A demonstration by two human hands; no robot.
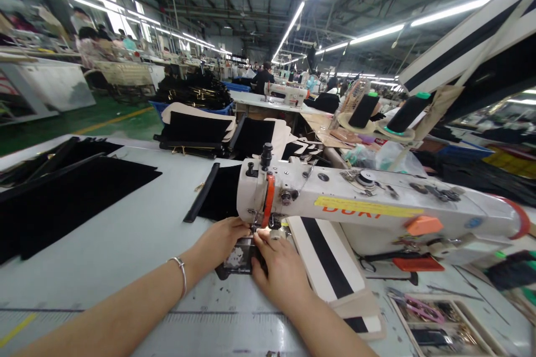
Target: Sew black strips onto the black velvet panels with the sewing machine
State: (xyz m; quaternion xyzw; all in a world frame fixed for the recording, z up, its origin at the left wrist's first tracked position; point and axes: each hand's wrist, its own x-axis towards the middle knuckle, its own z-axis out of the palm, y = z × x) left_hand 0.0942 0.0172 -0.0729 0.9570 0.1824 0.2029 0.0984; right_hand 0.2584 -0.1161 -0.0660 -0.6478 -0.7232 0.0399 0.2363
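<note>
My left hand (221, 240), with a silver bracelet on its wrist, rests with fingers curled on a small black fabric piece (239, 259) under the needle of a white sewing machine (335, 201). My right hand (280, 273) presses on the same piece from the right, its fingertips close to the lit needle area. A cream panel with a black stripe (324, 259) lies under the machine arm just to the right of my right hand. The needle itself is hidden behind the machine head and my fingers.
Black fabric sheets (62, 195) cover the table's left side. A black strip (203, 192) lies behind the machine head. Two thread cones (408, 114) stand at the back right. A tray with pink scissors (435, 318) sits at the front right. Other workers sit at distant machines.
</note>
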